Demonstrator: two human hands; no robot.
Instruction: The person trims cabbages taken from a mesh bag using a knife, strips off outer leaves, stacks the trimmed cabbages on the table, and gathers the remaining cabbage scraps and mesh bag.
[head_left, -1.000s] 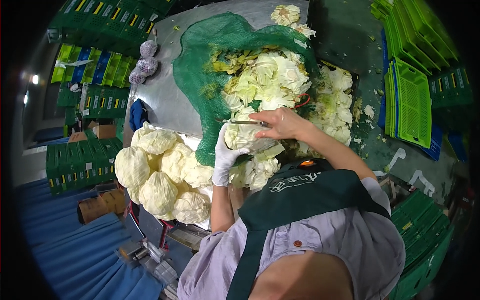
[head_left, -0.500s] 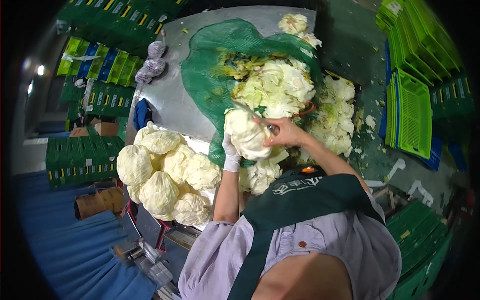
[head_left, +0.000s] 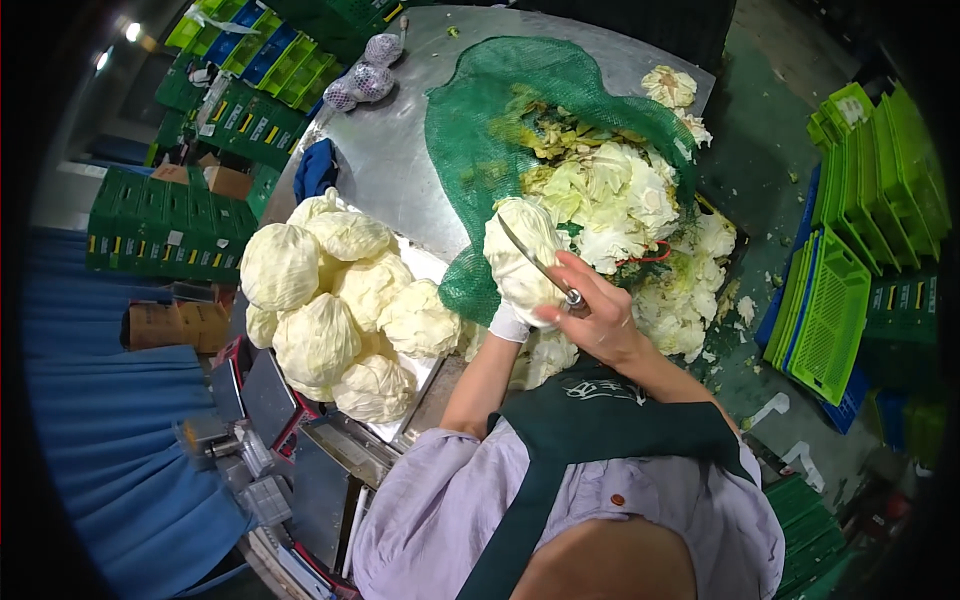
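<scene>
My gloved left hand (head_left: 510, 322) holds a white cabbage (head_left: 508, 275) from below, its fingers mostly hidden. My bare right hand (head_left: 600, 315) is closed on the handle of a knife (head_left: 530, 255), its curved blade lying across the cabbage's face, fingertips close against the head. Behind them a green mesh sack (head_left: 470, 120) lies spread on the metal table (head_left: 400, 150), heaped with pale and yellowed leaves (head_left: 610, 190). Several round cabbages (head_left: 315, 340) are piled at the left. More loose leaves (head_left: 690, 290) lie at the right of the sack.
Wrapped purple bundles (head_left: 370, 82) and a blue cloth (head_left: 315, 168) lie along the table's left edge. Stacked green crates (head_left: 170, 220) stand at left, lime crates (head_left: 820, 310) at right, with scraps on the floor. A blue curtain (head_left: 130, 420) hangs at lower left.
The view has turned, shifting the scene. The cabbage has been tilted more upright, the knife's blade now slants down across it, and my left hand has slipped mostly out of sight beneath it.
</scene>
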